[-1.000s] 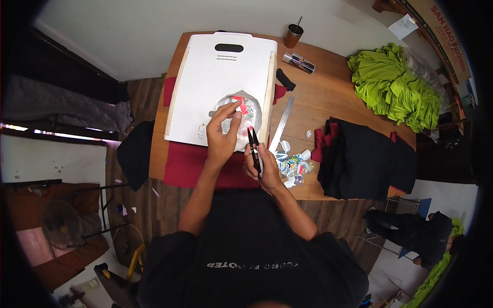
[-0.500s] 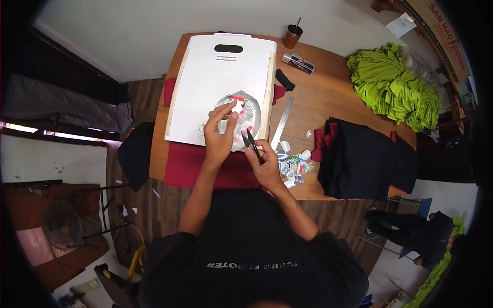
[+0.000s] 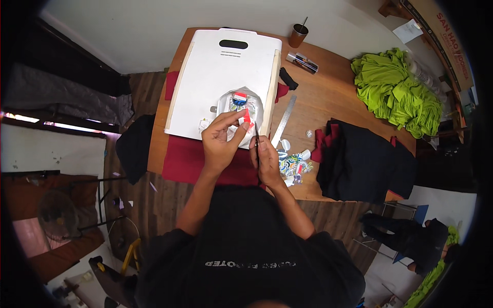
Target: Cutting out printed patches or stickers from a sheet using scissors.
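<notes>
Two hands work close together over a wooden counter (image 3: 328, 102), seen from above. The left hand (image 3: 220, 143) is closed in a pinch, thumb and fingertips gripping a small red and white paper scrap (image 3: 244, 117) and lifting it clear of the surface, probably so its edge can be reached. The right hand (image 3: 267, 161), just beside it, is wrapped around dark scissors (image 3: 256, 137), whose blades point up towards the scrap; the handles are buried in the fist, and whether the blades are apart is too small to tell.

Directly beyond the hands lies a white board (image 3: 215, 66) with a handle slot, carrying a sheet of printed paper (image 3: 237, 102) partly covered by the left hand's fingers. A red cloth (image 3: 187, 159) spreads under the board and both wrists. To the right of the right hand sit a heap of colourful cuttings (image 3: 294, 164) and a metal ruler (image 3: 284, 121), apparently kept within reach. Further right is a pile of black fabric (image 3: 359, 154), and beyond it green fabric (image 3: 398, 90). A brown cup (image 3: 297, 36) stands at the counter's far edge.

The prints on the scrap and cuttings are too small to make out.
</notes>
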